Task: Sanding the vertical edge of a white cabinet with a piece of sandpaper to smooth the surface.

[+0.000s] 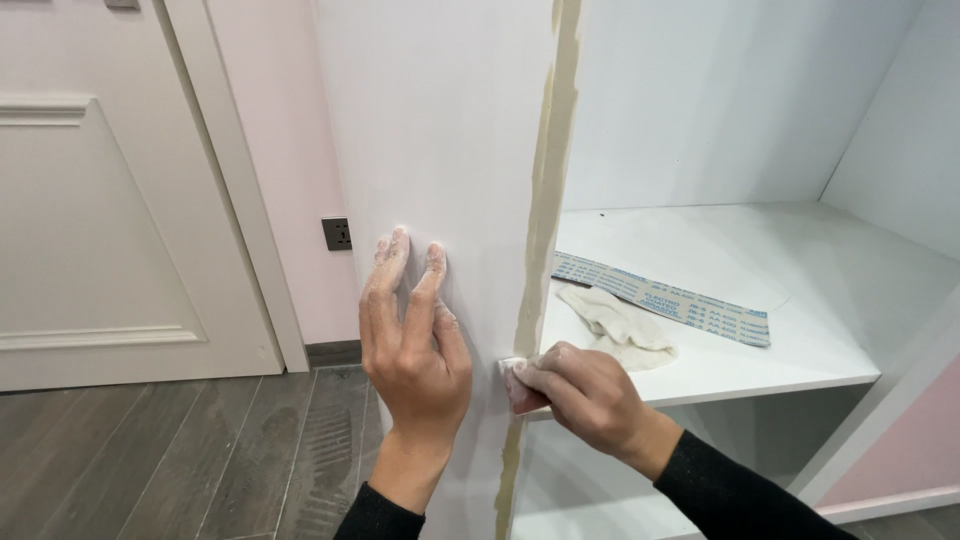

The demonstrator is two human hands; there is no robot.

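Note:
My left hand (410, 345) lies flat against the white side panel (440, 130) of a cabinet, fingers pointing up and dusted with white powder. My right hand (585, 395) pinches a small folded piece of reddish sandpaper (520, 390) and presses it against the panel's front edge (548, 160), where a tan, unpainted strip runs from top to bottom. The sandpaper meets the edge at the height of the white shelf (800, 330).
On the shelf lie a crumpled white glove (620, 325) and a long strip of sandpaper (660, 298), printed back up. A white door (100, 200), a pink wall with a dark socket (337, 233) and grey wood flooring (180, 450) lie to the left.

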